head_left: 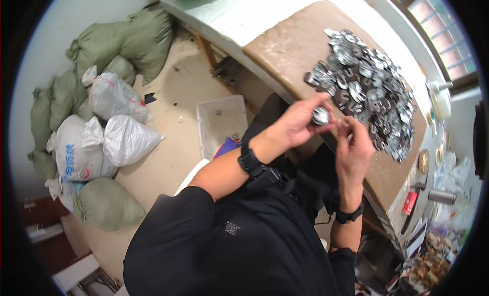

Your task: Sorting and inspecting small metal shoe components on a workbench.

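My left hand (300, 121) is closed around a small shiny silver round piece (320, 116), held near the table's front edge. Close beside it, my right hand (353, 147) has thumb and fingers pinched together, almost meeting the left fingertips. Whatever sits in that pinch, if anything, is too small to make out. Just beyond both hands spreads a heap of small metal pieces (369, 92), some silver and some dark brown, several with a curved U-like shape. The heap lies on a brown board (285, 39) on the table.
Below the table's left edge a clear plastic bin (204, 125) stands on the floor. Green sacks (147, 39) and white bags (127, 138) line the left wall. At the right lie a red-handled tool (409, 202), a metal cylinder (442, 196) and a pump bottle (440, 100).
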### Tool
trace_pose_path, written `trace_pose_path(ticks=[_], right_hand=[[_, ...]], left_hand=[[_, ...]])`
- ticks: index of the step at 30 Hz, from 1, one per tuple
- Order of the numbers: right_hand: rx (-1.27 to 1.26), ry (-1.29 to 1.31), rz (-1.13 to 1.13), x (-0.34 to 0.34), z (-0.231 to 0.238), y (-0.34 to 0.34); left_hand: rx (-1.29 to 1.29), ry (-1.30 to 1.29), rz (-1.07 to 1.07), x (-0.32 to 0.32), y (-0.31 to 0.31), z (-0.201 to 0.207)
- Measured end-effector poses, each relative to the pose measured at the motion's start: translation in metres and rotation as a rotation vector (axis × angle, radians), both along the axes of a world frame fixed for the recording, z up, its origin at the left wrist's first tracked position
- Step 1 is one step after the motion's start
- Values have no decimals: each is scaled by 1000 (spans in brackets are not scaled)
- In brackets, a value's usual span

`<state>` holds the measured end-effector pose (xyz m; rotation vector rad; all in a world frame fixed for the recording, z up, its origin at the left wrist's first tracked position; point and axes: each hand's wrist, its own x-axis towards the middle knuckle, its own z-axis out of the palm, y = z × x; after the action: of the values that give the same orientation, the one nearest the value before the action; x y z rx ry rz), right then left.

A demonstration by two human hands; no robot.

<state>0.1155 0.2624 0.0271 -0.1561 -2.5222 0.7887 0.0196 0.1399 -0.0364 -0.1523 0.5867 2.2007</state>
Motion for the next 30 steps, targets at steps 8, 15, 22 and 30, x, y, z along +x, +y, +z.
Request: trace_pose_path(ticks=[8,15,22,30], right_hand=[[258,-46,135,-1,-7,-25],[203,-33,125,0,-2,-22],[120,18,210,-5,-12,-13],[-248,-79,145,-4,-28,-33]], left_hand=[[-10,238,186,-7,-16,23],[-88,274,181,-6,-11,23],[-169,341,119,-10,-11,17],[-51,297,304,0,0,21]])
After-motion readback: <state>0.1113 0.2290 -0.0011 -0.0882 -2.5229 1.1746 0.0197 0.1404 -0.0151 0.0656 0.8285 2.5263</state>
